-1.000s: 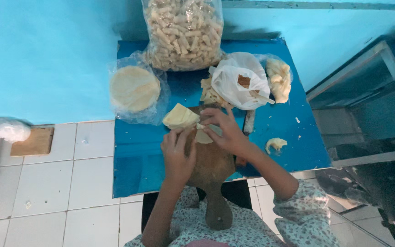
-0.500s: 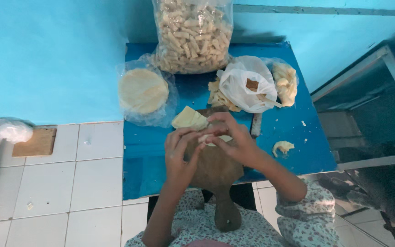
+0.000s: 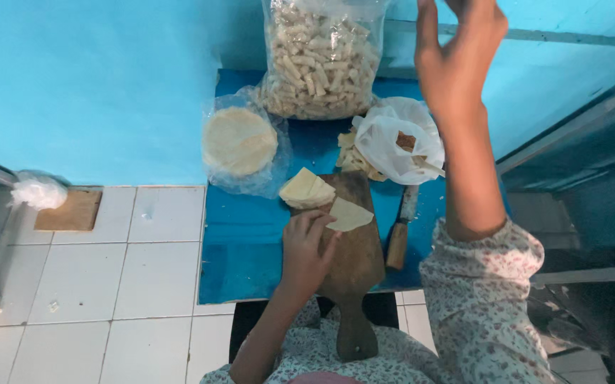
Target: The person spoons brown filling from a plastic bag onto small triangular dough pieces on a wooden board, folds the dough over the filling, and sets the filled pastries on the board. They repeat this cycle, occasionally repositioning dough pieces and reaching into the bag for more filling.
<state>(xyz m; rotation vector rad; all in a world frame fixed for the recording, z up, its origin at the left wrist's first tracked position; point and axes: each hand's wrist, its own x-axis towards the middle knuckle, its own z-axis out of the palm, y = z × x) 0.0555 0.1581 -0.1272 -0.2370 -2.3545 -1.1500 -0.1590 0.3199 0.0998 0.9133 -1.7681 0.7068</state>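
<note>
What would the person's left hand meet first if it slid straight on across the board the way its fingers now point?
The left hand points up and slightly right; its fingertips already touch the single dough triangle on the wooden board. Beyond that, probably the white plastic bag, though depth is unclear.

Dark matt wooden board point(image 3: 356, 256), glossy blue table point(image 3: 250, 249)

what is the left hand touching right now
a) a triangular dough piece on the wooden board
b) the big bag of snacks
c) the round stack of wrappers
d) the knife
a: the left hand has its fingertips on the triangular dough piece lying on the wooden board.
</note>
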